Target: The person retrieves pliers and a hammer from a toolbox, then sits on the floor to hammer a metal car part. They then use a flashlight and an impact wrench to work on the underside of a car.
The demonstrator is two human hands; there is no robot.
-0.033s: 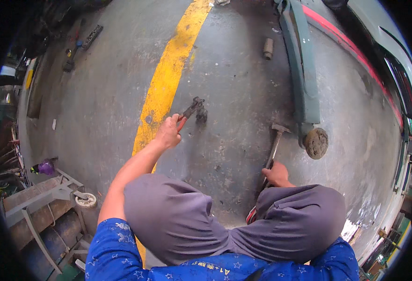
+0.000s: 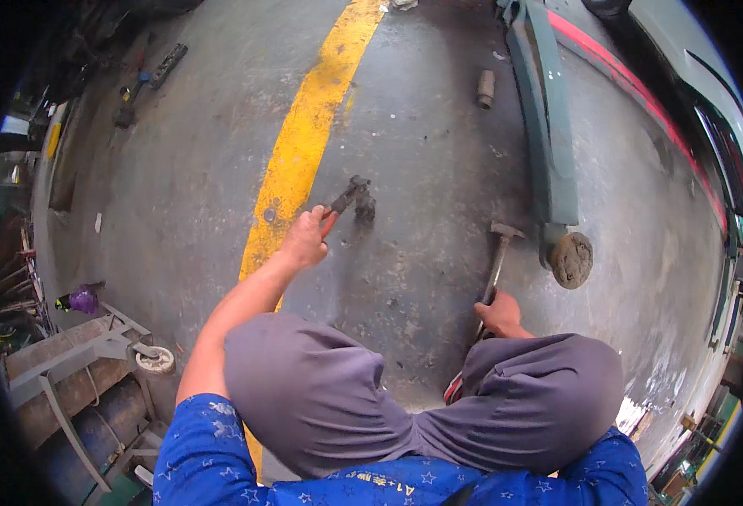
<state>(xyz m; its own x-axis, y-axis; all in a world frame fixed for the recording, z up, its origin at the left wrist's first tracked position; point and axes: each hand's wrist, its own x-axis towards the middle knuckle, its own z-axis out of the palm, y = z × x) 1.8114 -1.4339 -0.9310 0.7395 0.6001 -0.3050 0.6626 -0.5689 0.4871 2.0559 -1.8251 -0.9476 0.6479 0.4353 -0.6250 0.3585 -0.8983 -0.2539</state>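
Punch tool (image 2: 343, 200): tip on a small dark part (image 2: 363, 205) on the floor (image 2: 422, 126), left hand (image 2: 304, 240) gripping it steady.
Hammer (image 2: 498, 253): right hand (image 2: 499, 316) closed around its handle, head low.

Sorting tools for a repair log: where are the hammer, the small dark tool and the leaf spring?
hammer (image 2: 504, 231), head view, on its metal head.
small dark tool (image 2: 353, 196), head view, on its shaft.
leaf spring (image 2: 548, 143), head view, mid-length of the green blades.
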